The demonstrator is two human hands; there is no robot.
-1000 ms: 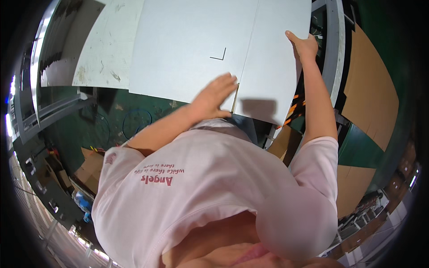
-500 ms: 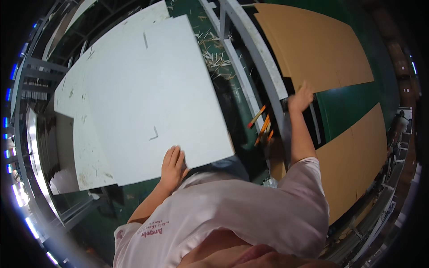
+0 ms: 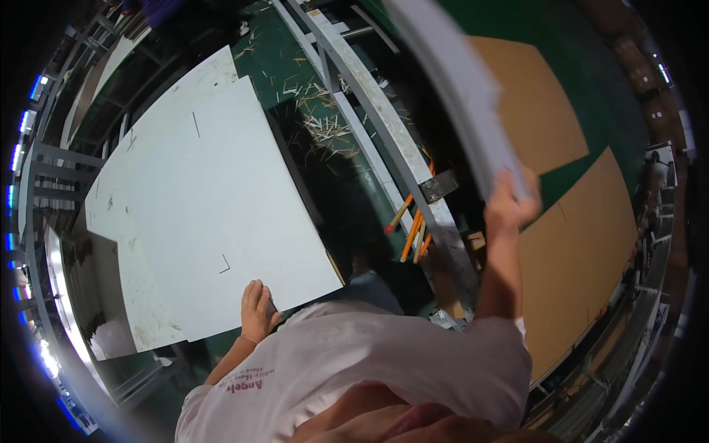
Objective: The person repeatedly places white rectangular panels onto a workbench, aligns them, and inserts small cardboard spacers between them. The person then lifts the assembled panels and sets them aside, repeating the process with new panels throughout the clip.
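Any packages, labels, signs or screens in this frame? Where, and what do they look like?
No packages, signs or screens show.
Print on the shirt: a short line of red lettering on the pale shirt, low in the picture, below the left hand.
Marks on the white sheet: thin dark corner and line marks, one near the left hand, one toward the far edge.

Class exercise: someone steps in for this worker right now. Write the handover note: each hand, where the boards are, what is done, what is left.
Left hand: resting flat on the near edge of the large white sheet, which lies on the stack at the left; no grip closed on it.
Right hand: raised, grip closed on a white board lifted on edge over the grey metal rail.
Brown boards lie on the green floor at the right.
Done: one board is lifted.
Left: the lifted board is not yet set down.
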